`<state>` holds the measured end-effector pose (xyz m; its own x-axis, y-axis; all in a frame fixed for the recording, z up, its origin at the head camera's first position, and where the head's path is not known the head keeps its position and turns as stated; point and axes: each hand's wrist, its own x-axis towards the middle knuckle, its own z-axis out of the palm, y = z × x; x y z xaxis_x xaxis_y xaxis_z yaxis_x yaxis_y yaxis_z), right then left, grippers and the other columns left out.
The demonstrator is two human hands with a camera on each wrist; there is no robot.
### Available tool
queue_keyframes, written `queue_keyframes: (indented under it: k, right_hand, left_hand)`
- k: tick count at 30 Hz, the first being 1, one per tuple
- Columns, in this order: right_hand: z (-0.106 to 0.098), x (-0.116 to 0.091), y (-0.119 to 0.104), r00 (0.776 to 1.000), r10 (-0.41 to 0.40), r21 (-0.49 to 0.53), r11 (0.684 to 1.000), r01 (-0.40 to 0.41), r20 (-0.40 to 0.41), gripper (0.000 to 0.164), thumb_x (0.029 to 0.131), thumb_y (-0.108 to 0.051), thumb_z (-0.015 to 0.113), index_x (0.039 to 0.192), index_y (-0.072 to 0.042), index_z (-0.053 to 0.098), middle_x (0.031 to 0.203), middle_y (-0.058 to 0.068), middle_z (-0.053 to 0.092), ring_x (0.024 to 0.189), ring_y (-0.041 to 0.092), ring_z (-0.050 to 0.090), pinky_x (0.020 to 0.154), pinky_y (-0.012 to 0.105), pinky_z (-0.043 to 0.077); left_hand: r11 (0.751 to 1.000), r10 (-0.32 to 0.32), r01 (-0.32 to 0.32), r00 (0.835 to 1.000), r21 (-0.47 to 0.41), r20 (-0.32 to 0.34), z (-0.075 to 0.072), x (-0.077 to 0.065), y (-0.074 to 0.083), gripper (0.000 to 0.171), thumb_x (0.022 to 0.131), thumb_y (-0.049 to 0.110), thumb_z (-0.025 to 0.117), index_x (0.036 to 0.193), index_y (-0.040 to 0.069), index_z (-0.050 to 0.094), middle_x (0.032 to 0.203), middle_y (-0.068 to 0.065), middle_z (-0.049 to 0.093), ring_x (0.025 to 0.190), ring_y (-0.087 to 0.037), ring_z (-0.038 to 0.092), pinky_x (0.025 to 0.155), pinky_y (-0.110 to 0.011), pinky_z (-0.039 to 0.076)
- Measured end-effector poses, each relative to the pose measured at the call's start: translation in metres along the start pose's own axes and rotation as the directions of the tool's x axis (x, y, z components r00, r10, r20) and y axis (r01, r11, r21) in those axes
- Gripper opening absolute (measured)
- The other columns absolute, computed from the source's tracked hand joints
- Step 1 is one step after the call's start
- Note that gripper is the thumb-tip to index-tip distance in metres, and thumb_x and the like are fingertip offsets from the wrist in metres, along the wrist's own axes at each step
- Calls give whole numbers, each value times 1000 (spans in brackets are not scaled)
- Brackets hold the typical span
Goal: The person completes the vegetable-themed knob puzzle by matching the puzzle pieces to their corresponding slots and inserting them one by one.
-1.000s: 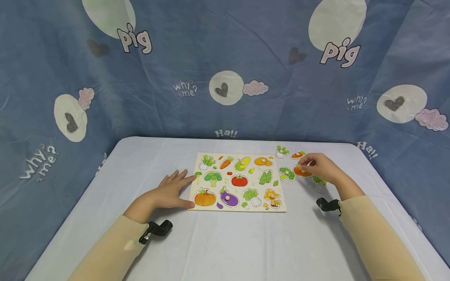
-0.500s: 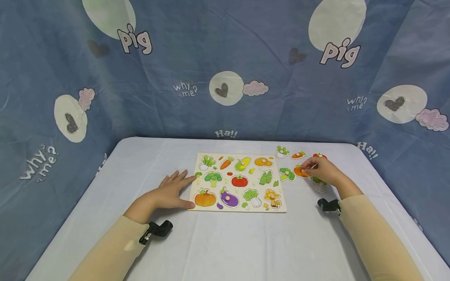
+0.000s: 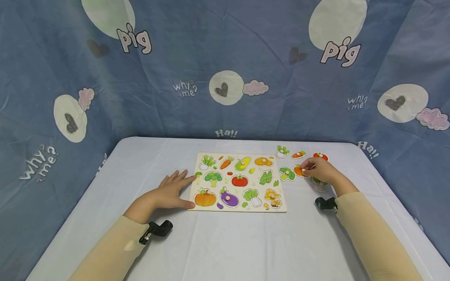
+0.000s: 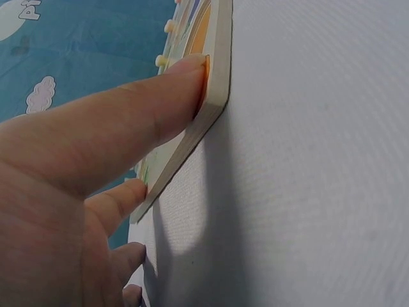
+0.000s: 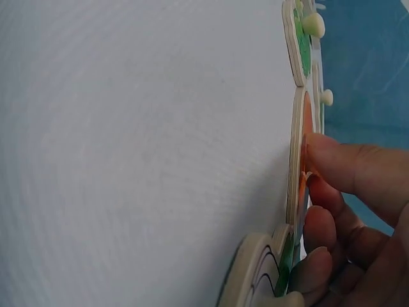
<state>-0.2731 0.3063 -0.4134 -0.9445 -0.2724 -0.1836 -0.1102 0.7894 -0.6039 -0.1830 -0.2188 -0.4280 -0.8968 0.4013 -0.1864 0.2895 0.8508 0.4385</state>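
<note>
I had the orange piece [image 3: 298, 171] right of the board [image 3: 254, 180], just beyond the broccoli piece [image 3: 287, 174], at the fingertips of the right hand [image 3: 320, 170], whose thumb and finger pinched it. The left hand [image 3: 168, 192] lay spread, thumb and forefinger on the board's left edge. I counted one board and six loose pieces: orange, broccoli, a carrot piece [image 3: 297, 155], a tomato piece [image 3: 320, 157], a turnip-like piece [image 3: 282, 151] and a leafy piece [image 3: 320, 185], partly covered. Since a second ago, the tomato piece had come into view past the right hand; the left hand hadn't moved. With fingers masking the grip, I couldn't tell whether the orange piece had left the cloth [image 3: 225, 242].
</note>
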Motion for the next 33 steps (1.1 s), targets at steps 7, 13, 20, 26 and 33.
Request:
queue_keyframes:
  k: [7, 13, 20, 26, 33]
  right_hand:
    - [-1, 0, -2, 1000, 10, -14, 1000, -10, 2, 18, 92, -8, 72, 107, 2, 68, 97, 10, 65, 86, 22, 55, 78, 33, 49]
    - [-2, 0, -3, 1000, 4, -1, 1000, -4, 21, 19, 93, -8, 71, 107, 4, 67, 95, 11, 65, 85, 22, 55, 76, 32, 50]
    - [-3, -1, -4, 999, 36, 3, 999, -36, 34, 18, 95, -9, 69, 108, 2, 68, 99, 11, 66, 86, 21, 57, 78, 31, 51]
    - [-4, -2, -4, 999, 34, 0, 999, -34, 32, 18, 97, -11, 67, 110, 2, 67, 101, 11, 67, 88, 21, 58, 80, 33, 51]
    - [-6, -4, -6, 1000, 27, -34, 999, -27, 6, 18, 98, -13, 65, 110, 0, 67, 102, 11, 63, 92, 25, 55, 80, 34, 49]
  left_hand:
    - [1000, 2, -2, 1000, -1, -4, 0, 0, 0, 101, 76, 58, 78, 156, 14, 36, 163, -27, 15, 149, -51, 4, 116, -69, 1]
    - [1000, -3, 3, 1000, 4, -2, 0, 1, 0, 101, 76, 58, 78, 157, 14, 35, 163, -26, 15, 149, -51, 4, 116, -69, 2]
    - [1000, -3, 3, 1000, 3, -1, 0, 0, 1, 101, 76, 58, 78, 156, 14, 35, 163, -27, 15, 149, -51, 4, 116, -69, 2]
    - [1000, -3, 3, 1000, 6, -2, -1, 0, 1, 101, 76, 59, 78, 156, 13, 36, 163, -27, 16, 149, -52, 5, 116, -69, 2]
    - [1000, -3, 3, 1000, 4, -1, -1, 0, 1, 101, 77, 58, 78, 156, 14, 36, 163, -27, 16, 149, -51, 5, 116, -69, 2]
